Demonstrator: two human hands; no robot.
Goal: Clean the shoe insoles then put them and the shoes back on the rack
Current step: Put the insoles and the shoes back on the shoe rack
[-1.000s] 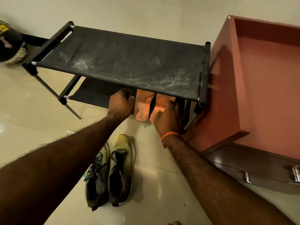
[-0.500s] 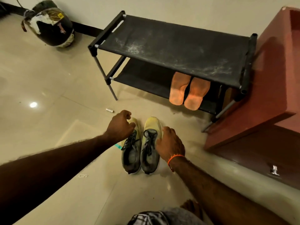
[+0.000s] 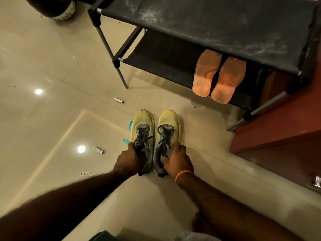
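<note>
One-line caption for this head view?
Left hand and right hand grip two yellow shoes on the floor; orange insoles rest on the rack.

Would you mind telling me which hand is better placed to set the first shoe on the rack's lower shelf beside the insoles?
Probably the left hand: it grips the left shoe, nearest the free shelf stretch left of the insoles. The right hand faces the insoles.
</note>
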